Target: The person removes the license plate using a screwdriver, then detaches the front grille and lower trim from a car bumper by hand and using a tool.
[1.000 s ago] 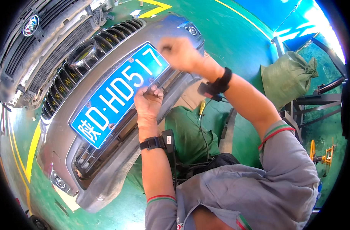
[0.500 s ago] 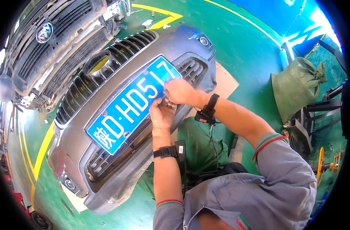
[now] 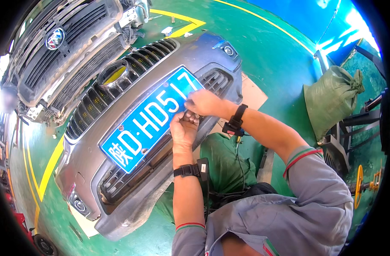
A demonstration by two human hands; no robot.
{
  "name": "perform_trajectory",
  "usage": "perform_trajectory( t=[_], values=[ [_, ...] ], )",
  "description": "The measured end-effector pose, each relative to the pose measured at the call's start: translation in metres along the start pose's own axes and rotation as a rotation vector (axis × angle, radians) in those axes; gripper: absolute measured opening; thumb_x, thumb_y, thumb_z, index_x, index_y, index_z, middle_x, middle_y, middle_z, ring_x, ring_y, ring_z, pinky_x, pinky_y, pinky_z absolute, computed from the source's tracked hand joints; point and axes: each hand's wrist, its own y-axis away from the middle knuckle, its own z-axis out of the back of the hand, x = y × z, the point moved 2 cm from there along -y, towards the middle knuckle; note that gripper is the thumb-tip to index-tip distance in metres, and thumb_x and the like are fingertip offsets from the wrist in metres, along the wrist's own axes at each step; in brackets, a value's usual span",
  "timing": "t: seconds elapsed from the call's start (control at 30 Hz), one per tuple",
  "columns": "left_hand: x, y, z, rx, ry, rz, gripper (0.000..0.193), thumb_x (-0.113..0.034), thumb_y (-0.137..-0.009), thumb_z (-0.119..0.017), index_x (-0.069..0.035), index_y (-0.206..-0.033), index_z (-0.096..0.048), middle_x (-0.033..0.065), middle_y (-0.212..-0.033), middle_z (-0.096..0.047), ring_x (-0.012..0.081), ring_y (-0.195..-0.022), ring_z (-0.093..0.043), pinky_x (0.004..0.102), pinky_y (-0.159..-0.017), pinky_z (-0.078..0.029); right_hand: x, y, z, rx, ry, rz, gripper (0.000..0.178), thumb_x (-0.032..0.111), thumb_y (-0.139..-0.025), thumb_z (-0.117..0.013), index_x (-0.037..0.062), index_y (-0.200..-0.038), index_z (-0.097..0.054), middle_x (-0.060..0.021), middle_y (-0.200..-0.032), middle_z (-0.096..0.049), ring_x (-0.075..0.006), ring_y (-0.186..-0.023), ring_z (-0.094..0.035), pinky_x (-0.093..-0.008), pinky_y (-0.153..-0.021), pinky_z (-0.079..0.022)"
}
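Note:
A blue licence plate [image 3: 154, 120] with white characters lies across the front of a grey-brown car bumper [image 3: 86, 173]. At the plate's lower edge, toward its right end, both of my hands meet. My right hand [image 3: 207, 103] is closed, its fingertips pinched together over the plate edge. Just below it, my left hand [image 3: 184, 130] is turned palm up, with its fingers curled at the same edge. Whatever lies between the fingertips is too small and too covered to make out. Small round fasteners show on the plate near its left end.
The bumper's ribbed grille [image 3: 90, 102] has a round chrome ring. Beyond it stands another car front [image 3: 75, 47]. Cardboard [image 3: 254, 93] lies under the bumper on the green floor. At right are a tied green sack [image 3: 329, 102] and a dark metal frame [image 3: 353, 128].
The whole view has shifted slightly, so the bumper sits a little lower and farther right. My hands stay at the same plate edge, with only slight finger movement.

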Motion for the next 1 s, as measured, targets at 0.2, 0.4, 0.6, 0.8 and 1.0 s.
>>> perform_trajectory(
  t=[0.2,0.4,0.6,0.8,1.0],
  values=[
    [0.0,-0.006,0.006,-0.033,0.047,-0.016,0.012,-0.014,-0.089,-0.057,-0.003,-0.09,-0.061,0.0048,-0.076,-0.06,0.02,-0.072,-0.054,0.0325,-0.071,-0.045,0.001,-0.007,-0.015,0.022,0.105,-0.138,0.029,0.026,-0.088,-0.063,-0.0017,-0.082,-0.07,-0.0229,-0.082,-0.07,-0.042,-0.08,-0.069,-0.0496,-0.074,-0.056],
    [-0.001,-0.003,0.002,-0.057,0.08,-0.032,0.01,-0.011,-0.09,-0.056,-0.003,-0.088,-0.062,0.0059,-0.078,-0.064,0.02,-0.071,-0.056,0.0332,-0.07,-0.045,0.019,-0.014,-0.006,0.121,0.147,-0.245,0.023,0.019,-0.081,-0.065,-0.0032,-0.083,-0.071,-0.0235,-0.085,-0.071,-0.0414,-0.083,-0.07,-0.0483,-0.075,-0.057],
    [0.0,-0.003,0.003,-0.05,0.057,-0.036,0.01,-0.01,-0.09,-0.055,-0.003,-0.087,-0.061,0.0061,-0.079,-0.064,0.02,-0.071,-0.056,0.0336,-0.069,-0.045,0.026,-0.019,-0.004,0.177,0.199,-0.161,0.017,0.011,-0.074,-0.067,-0.002,-0.084,-0.071,-0.0238,-0.088,-0.071,-0.041,-0.086,-0.071,-0.0477,-0.076,-0.058],
    [-0.002,-0.01,0.017,-0.003,0.086,0.019,0.012,-0.013,-0.09,-0.055,-0.001,-0.094,-0.058,0.0079,-0.088,-0.063,0.0212,-0.08,-0.059,0.0341,-0.073,-0.049,0.016,-0.021,0.002,0.249,0.174,-0.146,0.019,0.011,-0.075,-0.069,-0.0002,-0.089,-0.07,-0.0221,-0.089,-0.072,-0.0399,-0.087,-0.071,-0.0478,-0.075,-0.058],
    [-0.003,-0.011,0.017,0.002,0.084,0.02,0.012,-0.012,-0.089,-0.057,0.0,-0.093,-0.056,0.0079,-0.084,-0.059,0.0204,-0.078,-0.056,0.0337,-0.072,-0.047,0.017,-0.021,0.004,0.262,0.331,0.119,0.015,0.015,-0.085,-0.064,0.0014,-0.09,-0.067,-0.0202,-0.092,-0.07,-0.0403,-0.087,-0.069,-0.0492,-0.077,-0.055]
  ],
)
